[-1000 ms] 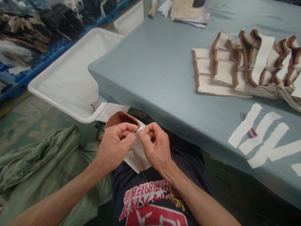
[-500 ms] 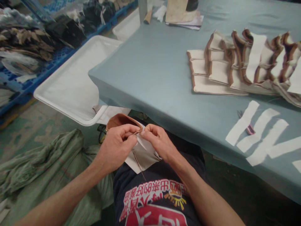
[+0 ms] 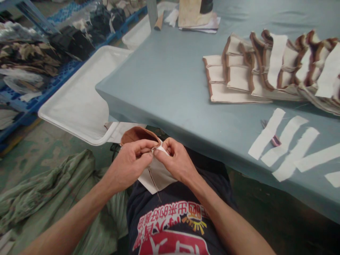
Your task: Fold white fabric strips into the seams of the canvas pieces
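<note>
A sewn fabric piece (image 3: 158, 176), off-white with a brown edge band, lies over my lap just below the table's edge. My left hand (image 3: 134, 158) pinches its upper edge, near where the brown part (image 3: 140, 134) curves up behind the fingers. Close against it, my right hand (image 3: 176, 159) pinches the same edge, thumb and forefinger together. A white strip partly shows between the two hands. Dark thread hangs from a seam at the lower corner of the piece. The exact spot under the fingertips is hidden.
On the blue-grey table (image 3: 159, 81) stand stacked off-white and brown pieces (image 3: 239, 78). White strips (image 3: 287, 141) lie near its front edge, with small pink-handled snips (image 3: 275, 141) among them. A white tub (image 3: 71, 92) stands at the left, above a green sack (image 3: 69, 198).
The view has shifted slightly, so the table items sit a little further left. My right fingers have moved in over the white strip, covering more of it; both hands keep their pinch.
</note>
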A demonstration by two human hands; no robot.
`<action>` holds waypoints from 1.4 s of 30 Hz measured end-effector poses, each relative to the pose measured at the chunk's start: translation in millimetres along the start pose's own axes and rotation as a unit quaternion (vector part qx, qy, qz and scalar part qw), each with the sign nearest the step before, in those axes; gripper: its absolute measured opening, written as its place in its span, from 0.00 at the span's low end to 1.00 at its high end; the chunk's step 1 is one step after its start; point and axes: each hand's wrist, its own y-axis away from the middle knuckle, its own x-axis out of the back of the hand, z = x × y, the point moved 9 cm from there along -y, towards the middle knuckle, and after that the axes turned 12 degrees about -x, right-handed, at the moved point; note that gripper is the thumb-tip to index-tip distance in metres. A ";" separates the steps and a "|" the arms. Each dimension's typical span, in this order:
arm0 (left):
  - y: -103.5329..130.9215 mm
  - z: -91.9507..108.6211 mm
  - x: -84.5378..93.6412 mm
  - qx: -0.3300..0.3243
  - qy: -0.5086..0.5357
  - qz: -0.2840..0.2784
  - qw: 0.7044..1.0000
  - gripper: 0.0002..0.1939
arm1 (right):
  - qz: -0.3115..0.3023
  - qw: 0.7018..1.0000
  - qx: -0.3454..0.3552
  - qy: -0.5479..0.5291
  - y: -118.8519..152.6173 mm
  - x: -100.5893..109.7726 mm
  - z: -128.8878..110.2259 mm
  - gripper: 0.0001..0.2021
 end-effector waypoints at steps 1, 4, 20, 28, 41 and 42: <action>-0.3 -0.1 0.5 0.000 -0.005 0.002 1.000 0.18 | 0.016 1.000 0.006 0.016 1.1 0.9 -1.2 0.14; -1.7 -1.4 2.0 0.005 -0.024 0.009 1.000 0.18 | 0.058 0.996 0.015 0.059 3.8 3.5 -4.3 0.13; -13.8 -34.7 24.1 0.011 0.032 0.096 0.995 0.14 | 0.006 0.997 -0.010 0.077 22.4 -14.2 4.4 0.10; -15.1 -6.5 57.8 -0.034 0.043 0.095 0.994 0.11 | -0.096 0.922 0.124 0.353 91.3 4.4 27.6 0.05; -2.3 64.3 19.6 -0.131 -0.026 -0.089 0.987 0.10 | -0.035 0.886 0.444 0.131 80.4 30.0 -131.9 0.26; -1.0 66.4 18.6 -0.135 -0.038 -0.084 0.987 0.10 | -0.055 0.881 0.449 0.138 78.1 24.8 -131.3 0.26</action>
